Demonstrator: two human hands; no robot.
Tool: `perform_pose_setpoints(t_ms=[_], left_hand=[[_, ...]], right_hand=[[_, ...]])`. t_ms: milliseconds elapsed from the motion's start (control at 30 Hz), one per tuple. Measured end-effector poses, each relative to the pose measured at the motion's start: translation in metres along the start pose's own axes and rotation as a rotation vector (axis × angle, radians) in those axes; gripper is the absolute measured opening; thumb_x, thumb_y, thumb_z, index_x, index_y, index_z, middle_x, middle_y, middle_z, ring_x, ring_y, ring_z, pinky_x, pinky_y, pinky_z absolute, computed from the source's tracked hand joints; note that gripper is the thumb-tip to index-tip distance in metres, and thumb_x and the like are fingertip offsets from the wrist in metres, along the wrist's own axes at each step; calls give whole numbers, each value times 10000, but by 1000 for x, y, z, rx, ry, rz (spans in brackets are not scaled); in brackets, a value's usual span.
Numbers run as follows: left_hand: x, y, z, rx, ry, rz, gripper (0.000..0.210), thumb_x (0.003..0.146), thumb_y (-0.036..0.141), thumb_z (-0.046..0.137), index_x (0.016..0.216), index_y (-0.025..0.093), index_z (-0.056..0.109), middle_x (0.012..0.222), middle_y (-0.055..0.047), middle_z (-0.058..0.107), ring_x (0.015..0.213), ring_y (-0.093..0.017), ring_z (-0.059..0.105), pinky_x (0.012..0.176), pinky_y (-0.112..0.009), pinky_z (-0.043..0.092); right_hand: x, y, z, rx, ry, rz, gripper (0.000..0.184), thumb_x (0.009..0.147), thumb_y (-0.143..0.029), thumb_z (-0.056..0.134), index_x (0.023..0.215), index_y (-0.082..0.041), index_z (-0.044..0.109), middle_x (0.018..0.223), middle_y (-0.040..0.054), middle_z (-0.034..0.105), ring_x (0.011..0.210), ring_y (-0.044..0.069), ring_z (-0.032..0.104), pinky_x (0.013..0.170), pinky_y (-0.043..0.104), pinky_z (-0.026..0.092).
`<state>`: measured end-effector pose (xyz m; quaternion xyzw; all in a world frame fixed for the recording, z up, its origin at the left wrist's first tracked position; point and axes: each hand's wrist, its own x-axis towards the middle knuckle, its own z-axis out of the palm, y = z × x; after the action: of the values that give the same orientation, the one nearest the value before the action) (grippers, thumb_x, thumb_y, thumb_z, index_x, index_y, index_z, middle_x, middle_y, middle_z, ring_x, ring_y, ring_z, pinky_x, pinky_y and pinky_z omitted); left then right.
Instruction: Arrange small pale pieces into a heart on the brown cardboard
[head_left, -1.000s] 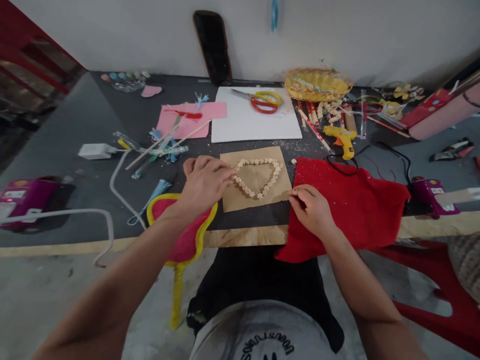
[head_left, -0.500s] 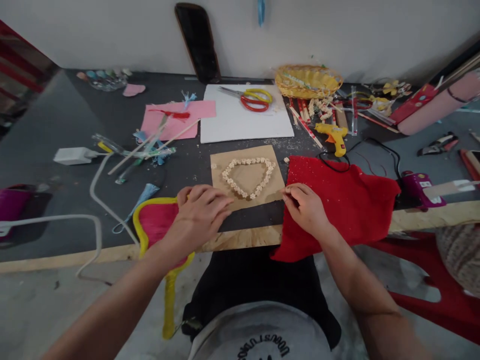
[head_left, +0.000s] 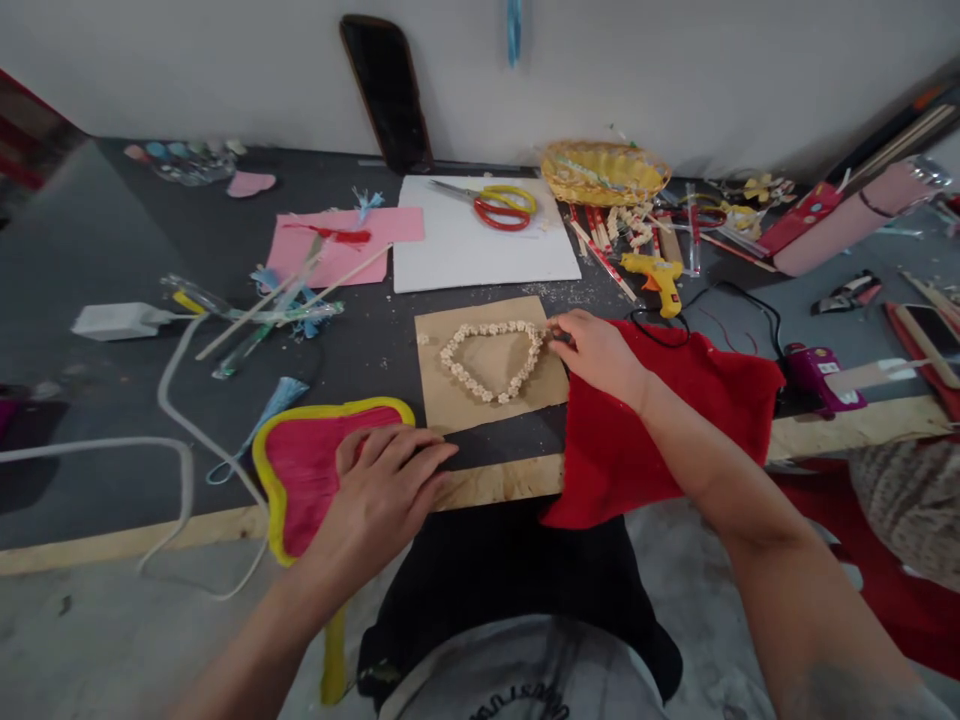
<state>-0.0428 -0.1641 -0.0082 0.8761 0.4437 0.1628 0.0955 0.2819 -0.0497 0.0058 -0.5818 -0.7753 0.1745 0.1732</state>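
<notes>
A string of cream flower-shaped pieces forms a rough heart outline on a square of brown cardboard. My right hand is at the cardboard's right edge, thumb and fingers pinched together by the outline's right corner. Whatever lies between those fingertips is too small to make out. Beneath that wrist spreads a red cloth. My left hand rests loosely at the table's front edge, fingers stretched out, over the right part of a pink hand fan with yellow trim. One loose cream piece sits on the cardboard's left edge.
Scissors lie on a white board. A yellow glue gun, its black cord and a wicker basket are at the back right. Pink paper, sticks, a blue tassel and a white cable occupy the left.
My right hand has moved up and slightly left, from the cardboard's lower right corner to the outline's right corner. My left hand has come down off the cardboard's edge toward me.
</notes>
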Motion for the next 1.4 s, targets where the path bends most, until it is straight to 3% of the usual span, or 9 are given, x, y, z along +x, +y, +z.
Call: perform_pose_setpoints(t_ms=[300,867,1033,1233,1400], left_hand=[[-9,3,0,-5,43,-52,221,995,301,551,1111,304,739,1158,-57,739,1161,-313,604,1067,-560,404],[-13,5,1,-34,56,-32,213,996,252,558,1121,287,727,1154,-59,741,1153,-305,597,1047,-560,438],[-13,6,-2,-34,70,-22,196,987,237,577,1098,262,737,1151,-61,743,1142,-296,587,1031,-525,461],[-10,7,-3,24,112,24,180,986,231,587,1075,244,743,1112,-59,755,1113,-297,599,1009,-525,438],[-8,9,-5,36,146,62,168,981,211,592,1079,234,727,1086,-58,751,1101,-290,601,998,-511,445]], right_hand=[[4,0,5,-91,-17,2,219,942,-173,582,1132,-208,684,1158,98,699,1026,241,668,876,358,532],[3,0,-2,-133,28,16,112,917,-167,565,987,-210,642,1037,90,734,939,233,673,800,329,497],[-19,-15,-20,-234,73,27,114,900,-154,543,961,-202,627,1005,99,730,861,227,670,693,306,448],[-57,-39,-36,-342,-96,-37,107,941,-181,513,952,-186,620,919,85,698,769,204,638,628,290,371],[-71,-37,-40,-367,-131,15,148,983,-192,476,983,-175,624,935,91,695,777,198,635,640,291,367]])
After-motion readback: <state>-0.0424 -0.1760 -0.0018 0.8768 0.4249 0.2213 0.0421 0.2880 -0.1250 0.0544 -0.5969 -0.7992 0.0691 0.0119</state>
